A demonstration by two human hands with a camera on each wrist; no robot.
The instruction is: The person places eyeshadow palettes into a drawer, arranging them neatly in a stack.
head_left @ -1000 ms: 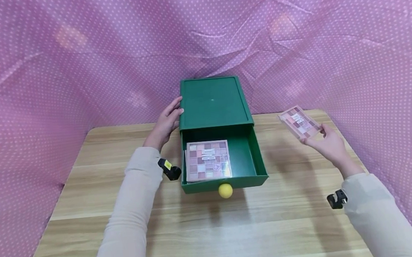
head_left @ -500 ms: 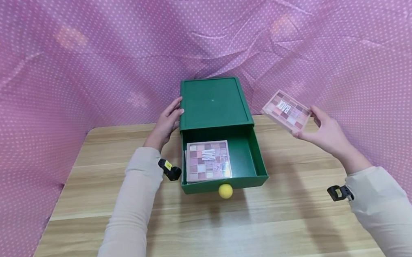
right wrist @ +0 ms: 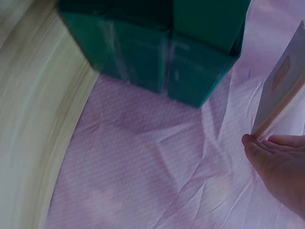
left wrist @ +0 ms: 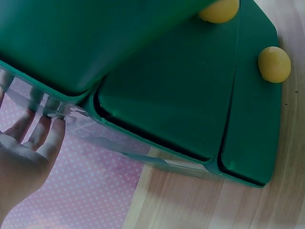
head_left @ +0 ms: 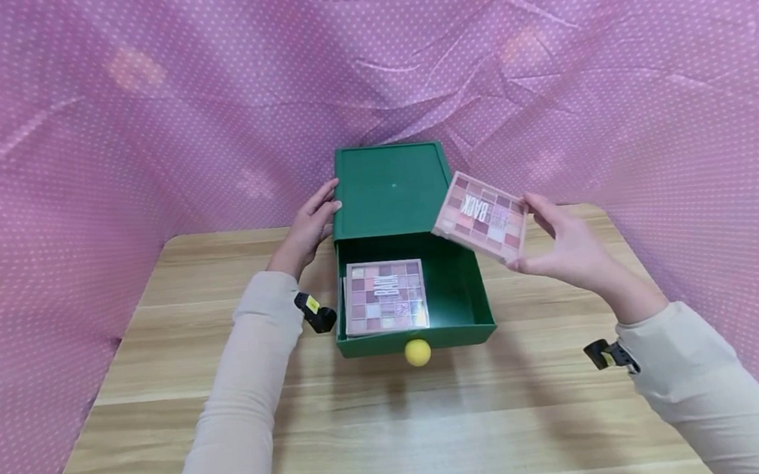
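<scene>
My right hand point(head_left: 573, 250) pinches an eyeshadow palette point(head_left: 482, 217) by its right edge, thumb below and fingers above. The palette is tilted and raised, overlapping the right side of the green drawer cabinet point(head_left: 394, 183) in the head view. Its plain back shows in the right wrist view. My left hand point(head_left: 307, 232) rests against the cabinet's left side, and in the left wrist view its extended fingers point(left wrist: 56, 138) touch the clear side panel. The top drawer point(head_left: 449, 299) is pulled out. Another palette point(head_left: 375, 312) lies in its left part, apparently stacked on more.
A yellow round knob point(head_left: 418, 352) sticks out from the drawer front. Lower drawers point(left wrist: 162, 95) with yellow knobs point(left wrist: 274, 65) show in the left wrist view. The cabinet stands on a wooden table point(head_left: 398, 446), with pink dotted cloth point(head_left: 272, 88) hanging behind and at both sides.
My right hand has carried the palette leftward from the right side of the table to the cabinet's right edge. The left hand has stayed at the cabinet's side; the drawer is unchanged.
</scene>
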